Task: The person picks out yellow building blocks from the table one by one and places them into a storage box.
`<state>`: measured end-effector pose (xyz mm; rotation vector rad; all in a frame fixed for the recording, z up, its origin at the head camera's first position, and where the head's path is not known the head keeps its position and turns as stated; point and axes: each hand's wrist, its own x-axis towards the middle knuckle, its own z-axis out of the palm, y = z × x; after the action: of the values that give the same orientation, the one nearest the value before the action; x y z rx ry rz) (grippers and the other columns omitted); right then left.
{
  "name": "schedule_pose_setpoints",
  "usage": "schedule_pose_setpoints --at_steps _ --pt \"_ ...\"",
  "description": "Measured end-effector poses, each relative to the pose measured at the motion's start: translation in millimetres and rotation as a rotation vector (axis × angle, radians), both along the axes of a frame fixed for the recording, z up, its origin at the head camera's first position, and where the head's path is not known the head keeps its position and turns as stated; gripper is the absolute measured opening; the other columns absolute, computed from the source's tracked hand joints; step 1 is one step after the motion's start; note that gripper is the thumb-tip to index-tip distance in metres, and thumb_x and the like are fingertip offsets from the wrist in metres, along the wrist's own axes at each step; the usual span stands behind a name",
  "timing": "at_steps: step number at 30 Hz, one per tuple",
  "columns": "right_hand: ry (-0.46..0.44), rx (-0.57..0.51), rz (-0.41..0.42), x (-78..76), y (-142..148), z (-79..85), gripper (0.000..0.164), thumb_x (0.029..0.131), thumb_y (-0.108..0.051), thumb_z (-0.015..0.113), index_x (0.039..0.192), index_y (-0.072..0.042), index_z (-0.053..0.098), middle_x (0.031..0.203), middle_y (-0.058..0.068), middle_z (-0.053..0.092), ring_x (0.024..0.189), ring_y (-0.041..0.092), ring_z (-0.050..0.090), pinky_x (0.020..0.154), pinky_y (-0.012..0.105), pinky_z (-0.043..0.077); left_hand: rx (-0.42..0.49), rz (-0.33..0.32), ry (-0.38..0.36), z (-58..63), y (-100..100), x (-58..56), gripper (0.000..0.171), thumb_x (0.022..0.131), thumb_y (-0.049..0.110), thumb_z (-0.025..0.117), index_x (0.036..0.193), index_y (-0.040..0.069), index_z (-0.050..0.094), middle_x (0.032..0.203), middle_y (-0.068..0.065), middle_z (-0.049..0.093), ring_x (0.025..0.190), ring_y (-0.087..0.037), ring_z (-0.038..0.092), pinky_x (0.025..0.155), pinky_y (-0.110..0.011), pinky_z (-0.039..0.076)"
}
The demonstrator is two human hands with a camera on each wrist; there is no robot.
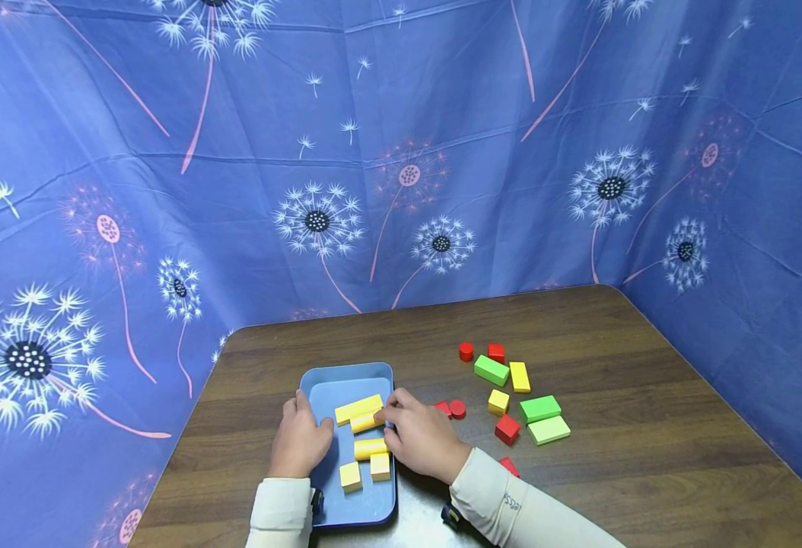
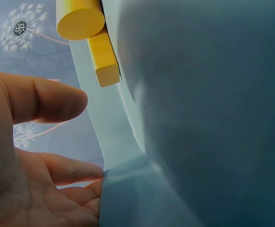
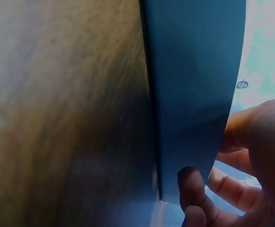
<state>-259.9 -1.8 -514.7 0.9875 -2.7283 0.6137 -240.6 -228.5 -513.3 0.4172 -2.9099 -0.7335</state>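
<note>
The tray (image 1: 367, 508), toward the desk's (image 1: 264, 361) left edge, looks light and stiff, best held by opposite rims. The left hand (image 1: 300, 439) touches one, thumb and fingers apart; I cannot tell whether the right hand (image 1: 421, 435) pinches the round yellow block (image 1: 364, 424).

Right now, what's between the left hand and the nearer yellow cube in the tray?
Bare floor of the blue tray; nothing else lies between left hand and yellow cube in the head view.
</note>
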Motion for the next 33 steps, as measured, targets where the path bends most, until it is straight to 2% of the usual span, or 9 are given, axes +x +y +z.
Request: schedule_pose_setpoints --at_steps 7,19,26,33 --pt "0.015 -0.005 -0.002 1.4 0.5 -0.1 0.026 0.087 -0.028 0.062 0.111 -0.029 0.069 0.112 -0.007 0.047 0.065 0.005 0.047 0.045 0.022 0.040 0.010 0.002 -0.010 -0.2 0.4 -0.3 0.080 0.088 0.027 0.055 0.145 -0.009 0.013 0.141 -0.033 0.024 0.120 -0.047 0.038 0.095 -0.063 0.037" --pt "-0.045 -0.025 0.012 5.1 3.1 0.7 0.026 0.088 -0.028 0.061 0.113 -0.028 0.067 0.116 -0.007 0.046 0.066 0.004 0.047 0.045 0.021 0.042 0.013 -0.002 -0.021 1.3 1.5 0.5 0.080 0.088 0.028 0.055 0.145 -0.009 0.012 0.142 -0.033 0.023 0.120 -0.048 0.036 0.095 -0.064 0.037" --pt "-0.034 -0.067 0.050 7.4 4.7 1.3 0.025 0.088 -0.026 0.062 0.112 -0.026 0.067 0.122 -0.004 0.047 0.077 0.004 0.051 0.051 0.023 0.047 0.006 -0.003 -0.009 0.9 1.5 0.7 0.080 0.088 0.026 0.055 0.145 -0.010 0.012 0.141 -0.034 0.023 0.120 -0.048 0.036 0.096 -0.063 0.037" --pt "-0.051 -0.087 0.067 8.3 6.5 3.9 0.025 0.088 -0.027 0.062 0.113 -0.024 0.066 0.125 -0.001 0.046 0.065 0.002 0.048 0.046 0.020 0.043 0.008 -0.002 -0.003 0.1 1.0 0.9 0.080 0.088 0.026 0.055 0.145 -0.009 0.011 0.142 -0.033 0.023 0.120 -0.048 0.037 0.095 -0.063 0.037"
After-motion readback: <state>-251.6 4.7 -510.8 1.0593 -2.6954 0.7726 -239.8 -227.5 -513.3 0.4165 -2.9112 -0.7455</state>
